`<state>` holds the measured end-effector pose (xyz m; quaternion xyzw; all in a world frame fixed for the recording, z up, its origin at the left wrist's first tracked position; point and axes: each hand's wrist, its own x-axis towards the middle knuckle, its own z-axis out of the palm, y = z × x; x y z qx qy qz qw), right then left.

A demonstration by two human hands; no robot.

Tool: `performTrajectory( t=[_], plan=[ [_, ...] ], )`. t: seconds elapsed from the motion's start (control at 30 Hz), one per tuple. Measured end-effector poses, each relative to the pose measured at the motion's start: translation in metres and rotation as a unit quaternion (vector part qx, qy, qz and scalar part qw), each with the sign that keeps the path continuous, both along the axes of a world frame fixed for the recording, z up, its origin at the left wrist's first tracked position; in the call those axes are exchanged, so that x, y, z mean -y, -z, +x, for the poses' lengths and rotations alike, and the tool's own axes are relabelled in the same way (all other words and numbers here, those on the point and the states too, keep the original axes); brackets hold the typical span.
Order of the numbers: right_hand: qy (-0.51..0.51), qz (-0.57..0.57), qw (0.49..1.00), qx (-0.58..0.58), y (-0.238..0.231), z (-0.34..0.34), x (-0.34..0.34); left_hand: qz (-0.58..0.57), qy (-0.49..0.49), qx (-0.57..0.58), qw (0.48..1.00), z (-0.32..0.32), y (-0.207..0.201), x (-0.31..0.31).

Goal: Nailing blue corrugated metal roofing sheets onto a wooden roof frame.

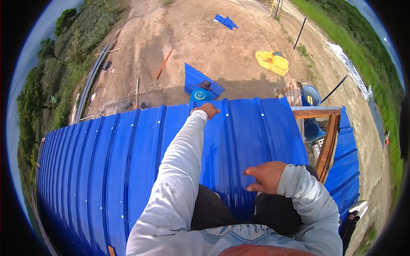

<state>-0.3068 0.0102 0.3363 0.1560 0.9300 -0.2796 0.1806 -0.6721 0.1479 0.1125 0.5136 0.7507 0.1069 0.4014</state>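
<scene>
My left arm stretches forward over a blue corrugated metal roof (141, 158). At its far edge, my left hand (209, 111) has its fingers curled, and whatever they may hold is hidden. My right hand (268, 177) hovers above the roof between my knees, its thumb and forefinger apart and nothing between them. Light screw heads dot the ribbed panels. Just beyond the edge, on the ground, a person in a dark hat and teal shirt (200, 94) is beside a loose blue metal sheet (194, 79).
At right, a wooden frame (329, 145) borders an opening with blue drums (311, 96) below. Another blue roof section (344, 162) and someone's shoe (358, 208) lie farther right. On the dirt are a yellow sheet (272, 62), a blue scrap (226, 21) and long metal lengths (89, 83).
</scene>
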Motion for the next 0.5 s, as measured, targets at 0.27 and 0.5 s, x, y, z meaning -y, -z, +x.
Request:
performTrajectory(
  t=[0.27,0.5],
  plan=[
    [0.001,-0.006,1.0,-0.016,0.0025,0.0059,-0.0012,0.032,0.004,-0.017,0.999,0.0061,0.0053,-0.0001],
    [-0.002,-0.009,1.0,-0.002,-0.0015,0.0032,-0.0044,0.008,0.0,-0.014,1.0,0.0002,0.0041,0.0014]
  ],
)
